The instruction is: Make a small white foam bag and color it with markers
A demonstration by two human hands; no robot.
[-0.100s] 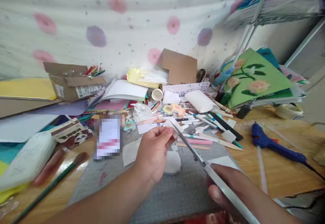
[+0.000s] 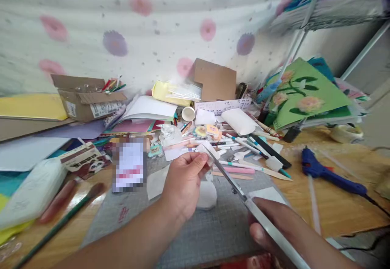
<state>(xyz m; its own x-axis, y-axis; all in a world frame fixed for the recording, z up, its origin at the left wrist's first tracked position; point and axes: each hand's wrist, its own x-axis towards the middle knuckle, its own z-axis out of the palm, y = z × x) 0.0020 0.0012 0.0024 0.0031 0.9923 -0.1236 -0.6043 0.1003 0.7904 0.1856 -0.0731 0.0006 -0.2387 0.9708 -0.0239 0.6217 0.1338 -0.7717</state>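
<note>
My left hand (image 2: 183, 181) is raised over a grey cutting mat (image 2: 213, 232), pinching a small white piece of paper (image 2: 210, 149) between thumb and fingers. My right hand (image 2: 274, 230) grips the handles of a pair of metal scissors (image 2: 243, 198). The blades point up and left, with their tips at the paper in my left hand. White paper scraps (image 2: 207, 196) lie on the mat just beneath my hands.
Pens, markers and paper bits (image 2: 240, 147) litter the desk behind the mat. A blue glue gun (image 2: 329, 173) lies at the right, a cardboard box (image 2: 88, 96) at the back left, paintbrushes (image 2: 61, 216) at the front left, and a green flower card (image 2: 307, 92) leans at the right.
</note>
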